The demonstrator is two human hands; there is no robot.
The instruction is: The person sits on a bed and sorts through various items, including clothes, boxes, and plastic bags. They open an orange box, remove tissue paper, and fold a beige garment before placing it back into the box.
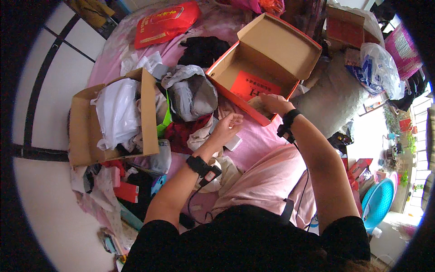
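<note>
An open cardboard shoebox with red-orange outer edges lies before me, its lid tilted back. A red printed card rests on the box floor. My right hand reaches over the box's near right corner, its fingers down inside; something tan shows by the fingertips, but whether it is gripped is hidden. Just outside the near wall, my left hand hovers with loosely curled fingers and nothing visible in it. Below it are a small white box and cream cloth. Both wrists wear black straps with cables.
On the left, a brown carton holds white plastic bags. Between the boxes stands a grey fabric bin. A red bag and black cloth lie beyond on the pink bedding. A blue basket is at right.
</note>
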